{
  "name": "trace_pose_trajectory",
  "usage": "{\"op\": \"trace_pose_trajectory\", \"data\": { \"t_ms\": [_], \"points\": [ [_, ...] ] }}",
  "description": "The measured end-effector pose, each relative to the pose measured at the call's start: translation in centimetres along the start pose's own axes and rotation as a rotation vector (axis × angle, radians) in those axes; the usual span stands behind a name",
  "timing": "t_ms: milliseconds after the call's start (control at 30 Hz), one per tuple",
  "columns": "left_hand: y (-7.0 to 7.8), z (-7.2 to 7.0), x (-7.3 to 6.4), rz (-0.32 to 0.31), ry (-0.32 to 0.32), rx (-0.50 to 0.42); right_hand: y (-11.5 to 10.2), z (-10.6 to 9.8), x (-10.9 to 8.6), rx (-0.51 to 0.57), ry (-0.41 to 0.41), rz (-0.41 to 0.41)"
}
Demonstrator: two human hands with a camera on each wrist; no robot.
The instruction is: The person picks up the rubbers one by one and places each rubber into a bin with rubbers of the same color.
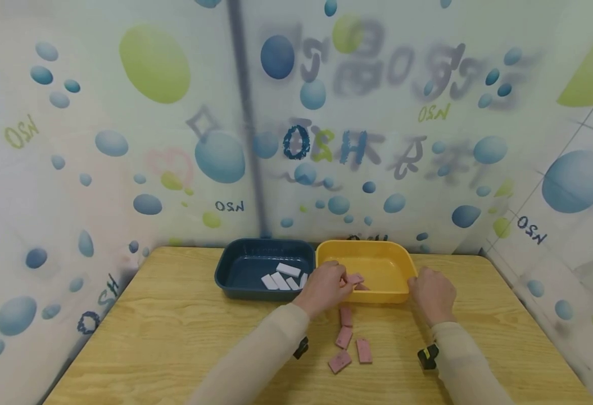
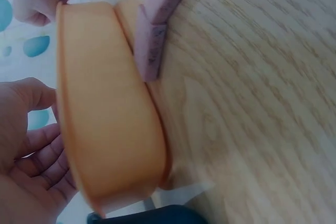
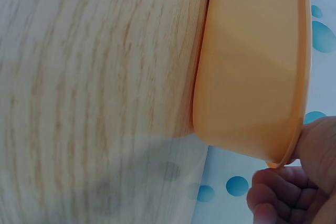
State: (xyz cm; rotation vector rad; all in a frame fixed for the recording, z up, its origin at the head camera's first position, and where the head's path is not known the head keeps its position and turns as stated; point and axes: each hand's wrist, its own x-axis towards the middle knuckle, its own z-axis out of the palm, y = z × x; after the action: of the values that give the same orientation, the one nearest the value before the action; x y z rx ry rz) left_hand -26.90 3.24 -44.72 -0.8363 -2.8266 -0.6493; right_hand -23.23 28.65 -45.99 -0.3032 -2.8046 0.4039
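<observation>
A yellow tray [image 1: 377,297] stands near the far edge of the table. Over its left front part my left hand [image 1: 326,286] pinches a small pink block [image 1: 355,278], with another pink piece showing just below. In the left wrist view, the left hand [image 2: 31,156] is partly behind the tray rim, so its fingertips are hidden. My right hand [image 1: 433,292] grips the tray's right side. The right wrist view shows that hand [image 3: 294,187] at the rim corner, fingers curled outside. Several pink blocks [image 1: 364,350] lie on the table in front of the tray.
A dark blue tray [image 1: 245,292] sits directly left of the yellow one, with several white blocks [image 1: 288,270] inside. Behind the wooden table [image 1: 175,337] rises a wall [image 1: 296,197] printed with blue and green spots. Black wrist devices [image 1: 428,357] show beneath both sleeves.
</observation>
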Motion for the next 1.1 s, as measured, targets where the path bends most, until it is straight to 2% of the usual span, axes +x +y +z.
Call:
{"op": "trace_pose_trajectory", "data": {
  "t_ms": [333,633,1100],
  "points": [
    [-0.2,0.8,1.1,-0.028,-0.001,-0.025,0.1,0.3,0.2,-0.002,0.008,0.005],
    [-0.5,1.2,1.8,-0.136,-0.034,-0.094,0.1,0.3,0.2,-0.002,0.002,0.013],
    [-0.6,1.6,3.0,-0.162,0.012,-0.019,0.1,0.2,0.2,-0.024,-0.010,0.003]
  ]
}}
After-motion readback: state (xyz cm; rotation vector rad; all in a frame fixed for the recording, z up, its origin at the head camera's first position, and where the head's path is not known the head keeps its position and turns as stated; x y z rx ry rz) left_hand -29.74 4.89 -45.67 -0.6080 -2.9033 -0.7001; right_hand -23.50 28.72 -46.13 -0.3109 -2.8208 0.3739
